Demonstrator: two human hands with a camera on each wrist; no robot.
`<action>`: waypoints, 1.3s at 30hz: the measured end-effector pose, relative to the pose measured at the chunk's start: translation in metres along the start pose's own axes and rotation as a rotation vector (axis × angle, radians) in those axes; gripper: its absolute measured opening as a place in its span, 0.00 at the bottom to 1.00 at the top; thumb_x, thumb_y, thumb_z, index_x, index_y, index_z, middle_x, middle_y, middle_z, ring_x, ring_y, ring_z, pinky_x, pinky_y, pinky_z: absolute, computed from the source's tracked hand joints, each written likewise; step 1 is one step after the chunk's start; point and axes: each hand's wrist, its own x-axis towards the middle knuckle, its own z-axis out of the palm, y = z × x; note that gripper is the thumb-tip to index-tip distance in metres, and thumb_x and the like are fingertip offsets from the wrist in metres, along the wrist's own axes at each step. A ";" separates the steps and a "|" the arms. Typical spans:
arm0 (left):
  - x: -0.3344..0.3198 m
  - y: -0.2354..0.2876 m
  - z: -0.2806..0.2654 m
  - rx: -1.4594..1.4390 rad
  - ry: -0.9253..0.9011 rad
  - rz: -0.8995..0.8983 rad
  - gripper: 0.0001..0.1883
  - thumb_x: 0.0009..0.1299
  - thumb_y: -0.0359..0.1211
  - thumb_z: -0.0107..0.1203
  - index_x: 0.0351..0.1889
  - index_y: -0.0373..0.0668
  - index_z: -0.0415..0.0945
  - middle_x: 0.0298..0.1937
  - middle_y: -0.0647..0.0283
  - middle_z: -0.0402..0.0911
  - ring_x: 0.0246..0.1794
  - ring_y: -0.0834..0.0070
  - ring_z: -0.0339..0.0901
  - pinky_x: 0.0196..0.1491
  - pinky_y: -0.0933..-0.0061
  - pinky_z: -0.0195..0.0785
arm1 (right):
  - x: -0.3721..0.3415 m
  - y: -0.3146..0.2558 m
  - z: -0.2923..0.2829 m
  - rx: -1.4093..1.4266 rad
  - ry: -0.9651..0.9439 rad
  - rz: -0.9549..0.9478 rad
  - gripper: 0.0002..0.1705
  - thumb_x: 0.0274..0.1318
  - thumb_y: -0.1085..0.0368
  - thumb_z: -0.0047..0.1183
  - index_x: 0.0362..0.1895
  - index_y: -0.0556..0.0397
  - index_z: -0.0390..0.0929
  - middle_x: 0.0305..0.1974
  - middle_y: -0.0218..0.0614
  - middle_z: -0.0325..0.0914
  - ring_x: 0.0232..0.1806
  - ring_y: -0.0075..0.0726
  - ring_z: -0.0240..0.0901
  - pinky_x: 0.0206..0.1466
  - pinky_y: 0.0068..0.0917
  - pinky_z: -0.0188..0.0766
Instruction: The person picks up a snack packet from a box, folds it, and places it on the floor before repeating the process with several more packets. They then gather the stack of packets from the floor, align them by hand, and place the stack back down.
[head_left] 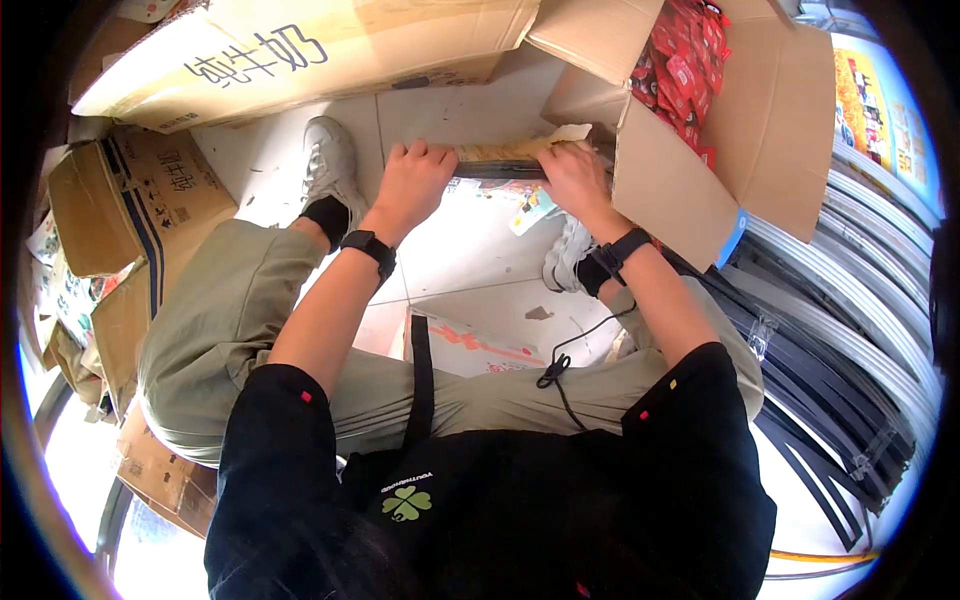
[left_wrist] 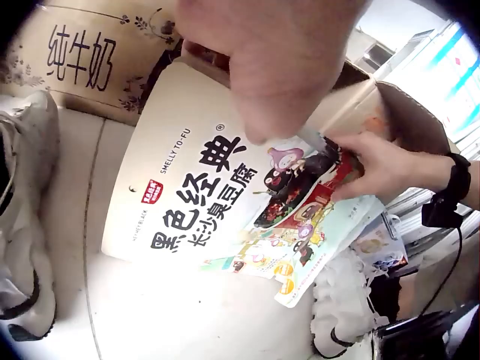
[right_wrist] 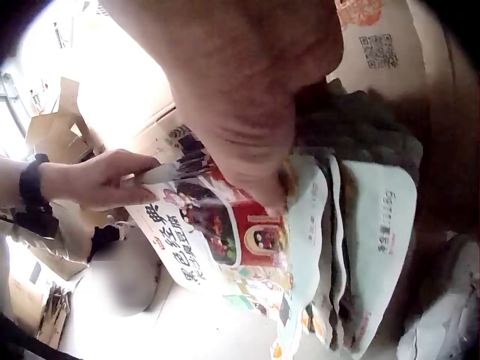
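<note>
Several flat printed smelly tofu bags (left_wrist: 195, 191) stand together in a stack in front of me, their white front with black lettering turned toward my body. In the head view only the upper edge of the stack (head_left: 500, 168) shows. My left hand (head_left: 418, 185) grips the top edge at one end, thumb on the printed side. At the other end my right hand (head_left: 578, 180) grips the same edge, thumb pressed on the front and fingers over the back. From the right wrist view, pale bag edges (right_wrist: 379, 225) fan apart below that hand.
A carton of red packets (head_left: 690, 80) stands right beside my right hand. A large milk carton (head_left: 300, 60) lies beyond, another open carton (head_left: 170, 200) at left. My shoes (head_left: 330, 165) flank the work on the tiled floor. Black and white strips (head_left: 830, 370) lie at right.
</note>
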 end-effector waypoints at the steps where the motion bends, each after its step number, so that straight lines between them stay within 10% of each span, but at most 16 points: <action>1: 0.000 0.000 0.001 0.009 0.012 0.011 0.10 0.61 0.30 0.55 0.42 0.45 0.77 0.36 0.66 0.80 0.39 0.68 0.74 0.40 0.66 0.64 | 0.000 0.002 0.006 0.001 0.004 0.002 0.17 0.37 0.60 0.66 0.33 0.50 0.76 0.28 0.38 0.78 0.38 0.45 0.76 0.48 0.36 0.67; 5: 0.008 0.006 0.002 0.003 0.068 0.013 0.10 0.55 0.27 0.53 0.36 0.45 0.77 0.37 0.64 0.80 0.37 0.66 0.75 0.41 0.65 0.64 | 0.001 0.006 0.008 0.001 -0.069 -0.073 0.11 0.40 0.63 0.63 0.31 0.50 0.77 0.27 0.36 0.79 0.36 0.42 0.77 0.48 0.35 0.67; 14: 0.033 0.019 -0.032 0.021 -0.543 0.035 0.12 0.49 0.28 0.56 0.33 0.45 0.79 0.34 0.60 0.79 0.39 0.62 0.77 0.42 0.64 0.65 | -0.007 -0.008 -0.017 0.114 -0.023 -0.081 0.12 0.39 0.65 0.63 0.30 0.52 0.75 0.29 0.36 0.77 0.37 0.44 0.75 0.45 0.38 0.69; 19: 0.018 0.013 0.012 -0.059 0.046 0.021 0.18 0.52 0.31 0.59 0.43 0.42 0.75 0.35 0.59 0.79 0.38 0.64 0.78 0.40 0.64 0.69 | -0.015 -0.020 0.014 0.061 -0.083 0.049 0.17 0.40 0.65 0.62 0.37 0.54 0.72 0.37 0.40 0.75 0.43 0.45 0.72 0.49 0.39 0.68; 25: 0.015 0.015 0.018 -0.047 -0.123 0.045 0.14 0.56 0.32 0.58 0.39 0.42 0.73 0.32 0.60 0.79 0.35 0.64 0.79 0.38 0.64 0.70 | -0.017 -0.028 0.005 -0.026 -0.035 0.000 0.18 0.51 0.67 0.49 0.48 0.58 0.73 0.51 0.47 0.72 0.56 0.49 0.66 0.58 0.40 0.62; 27: 0.016 0.011 0.020 -0.064 -0.108 0.054 0.13 0.56 0.32 0.58 0.39 0.42 0.73 0.31 0.60 0.79 0.34 0.63 0.79 0.38 0.64 0.70 | -0.015 -0.039 0.001 -0.251 -0.016 0.084 0.42 0.40 0.54 0.65 0.60 0.59 0.67 0.63 0.48 0.64 0.65 0.50 0.59 0.67 0.42 0.55; 30: 0.017 0.011 0.020 -0.085 -0.070 0.067 0.10 0.58 0.32 0.55 0.37 0.42 0.73 0.29 0.61 0.78 0.31 0.64 0.79 0.36 0.64 0.70 | 0.009 -0.071 -0.051 0.120 0.105 -0.003 0.48 0.41 0.53 0.64 0.66 0.59 0.61 0.68 0.49 0.58 0.69 0.51 0.54 0.71 0.45 0.50; 39: 0.020 0.010 0.018 -0.135 0.021 0.036 0.10 0.55 0.29 0.54 0.36 0.41 0.73 0.26 0.62 0.77 0.28 0.65 0.78 0.33 0.65 0.68 | 0.016 -0.076 -0.004 0.155 0.044 -0.020 0.53 0.41 0.52 0.63 0.69 0.64 0.54 0.69 0.50 0.56 0.73 0.52 0.49 0.75 0.50 0.41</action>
